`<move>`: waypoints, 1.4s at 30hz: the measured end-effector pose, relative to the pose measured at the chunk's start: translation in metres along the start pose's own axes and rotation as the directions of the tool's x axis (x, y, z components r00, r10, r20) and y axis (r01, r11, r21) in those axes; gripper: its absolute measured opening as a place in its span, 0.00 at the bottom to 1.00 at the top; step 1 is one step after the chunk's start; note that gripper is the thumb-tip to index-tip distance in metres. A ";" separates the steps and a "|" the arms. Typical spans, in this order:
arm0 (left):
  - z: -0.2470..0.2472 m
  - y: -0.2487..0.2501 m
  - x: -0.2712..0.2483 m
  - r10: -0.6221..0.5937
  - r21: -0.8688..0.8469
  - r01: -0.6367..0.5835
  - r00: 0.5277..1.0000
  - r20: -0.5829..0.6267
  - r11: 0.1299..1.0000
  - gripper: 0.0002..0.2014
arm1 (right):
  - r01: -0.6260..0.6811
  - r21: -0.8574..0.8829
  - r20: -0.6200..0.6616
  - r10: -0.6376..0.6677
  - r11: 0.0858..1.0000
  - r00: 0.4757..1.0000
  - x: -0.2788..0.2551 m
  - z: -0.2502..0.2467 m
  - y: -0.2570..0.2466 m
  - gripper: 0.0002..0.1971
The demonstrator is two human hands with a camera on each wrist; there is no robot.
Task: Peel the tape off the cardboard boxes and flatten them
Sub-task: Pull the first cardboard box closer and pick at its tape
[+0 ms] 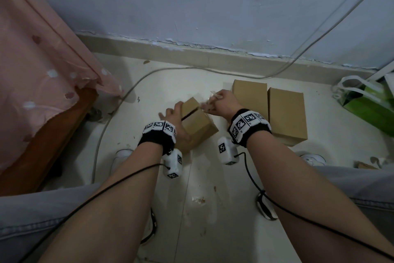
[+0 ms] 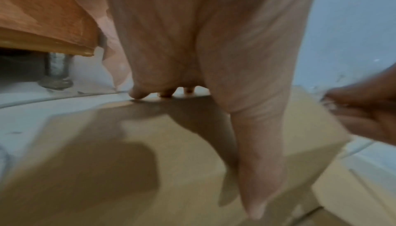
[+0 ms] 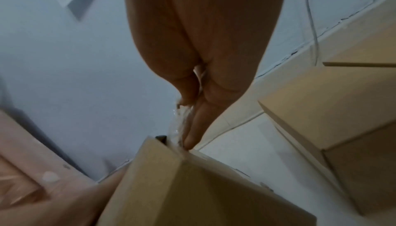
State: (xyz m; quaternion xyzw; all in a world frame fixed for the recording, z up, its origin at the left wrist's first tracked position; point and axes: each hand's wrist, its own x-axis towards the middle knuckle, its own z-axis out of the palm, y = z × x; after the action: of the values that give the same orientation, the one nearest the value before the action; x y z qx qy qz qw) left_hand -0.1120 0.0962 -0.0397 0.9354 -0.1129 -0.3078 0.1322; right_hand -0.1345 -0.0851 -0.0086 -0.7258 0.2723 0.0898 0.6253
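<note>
A small cardboard box [image 1: 199, 123] stands tilted on the floor between my knees, with a slit showing along its top seam. My left hand [image 1: 175, 123] holds its left side, fingers over the far edge and thumb along the near face [image 2: 255, 170]. The box [image 2: 128, 170] fills the left wrist view. My right hand [image 1: 221, 102] pinches a crumpled strip of clear tape [image 1: 207, 102] just above the box's right top corner. In the right wrist view the tape [image 3: 179, 124] runs from my fingertips [image 3: 190, 142] down to the box [image 3: 193, 187] corner.
Two closed cardboard boxes [image 1: 250, 96] [image 1: 286, 113] lie side by side on the floor to the right. A pink cloth [image 1: 42, 71] hangs over a wooden frame [image 1: 53, 145] at left. A grey cable [image 1: 191, 68] runs along the wall. A green bag [image 1: 366, 105] sits far right.
</note>
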 end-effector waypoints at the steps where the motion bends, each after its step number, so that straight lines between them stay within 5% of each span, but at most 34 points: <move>1: -0.005 0.010 0.002 0.048 -0.038 -0.049 0.999 -0.013 0.998 0.64 | -0.001 0.074 0.024 0.000 0.997 1.000 -0.006 0.002 -0.007 0.13; 4: -0.016 0.031 0.005 0.155 -0.119 -0.164 0.984 -0.083 0.979 0.63 | -0.023 0.209 0.054 0.012 0.978 0.998 -0.011 0.004 -0.018 0.15; 13: -0.015 0.023 0.004 0.257 -0.197 -0.296 0.946 -0.199 0.935 0.54 | -0.034 0.225 -0.024 0.040 0.974 0.999 -0.014 0.006 -0.011 0.06; 23: -0.021 0.021 -0.005 0.242 -0.281 -0.308 0.939 -0.245 0.909 0.53 | -0.055 0.417 -0.076 0.096 0.907 0.993 -0.021 0.017 -0.029 0.12; 27: -0.023 0.013 -0.008 0.199 -0.312 -0.270 0.950 -0.242 0.911 0.52 | -0.017 0.192 -0.276 0.070 0.981 0.959 -0.020 0.017 -0.029 0.11; 30: -0.026 0.001 -0.010 0.157 -0.337 -0.236 0.957 -0.243 0.911 0.51 | -0.017 0.213 -0.364 0.096 0.977 0.927 -0.017 0.002 -0.036 0.13; 34: -0.032 -0.003 -0.011 0.115 -0.318 -0.177 0.972 -0.203 0.931 0.50 | 0.023 0.343 -0.321 0.094 0.939 0.942 -0.018 -0.010 -0.041 0.10; 37: -0.032 -0.001 -0.010 0.102 -0.328 -0.166 0.973 -0.205 0.930 0.50 | 0.025 0.195 -0.286 0.032 0.980 0.958 -0.022 -0.008 -0.029 0.18; 42: -0.036 0.002 -0.010 0.040 -0.311 -0.110 0.974 -0.225 0.944 0.51 | -0.007 -0.035 -0.316 -0.004 0.999 0.949 -0.022 -0.012 -0.008 0.08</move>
State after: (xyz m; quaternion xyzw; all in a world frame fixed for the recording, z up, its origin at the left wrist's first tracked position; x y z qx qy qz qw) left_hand -0.0984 0.1036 -0.0057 0.9241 -0.0819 -0.2136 0.3060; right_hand -0.1512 -0.0894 0.0111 -0.7417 0.3679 -0.0224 0.5604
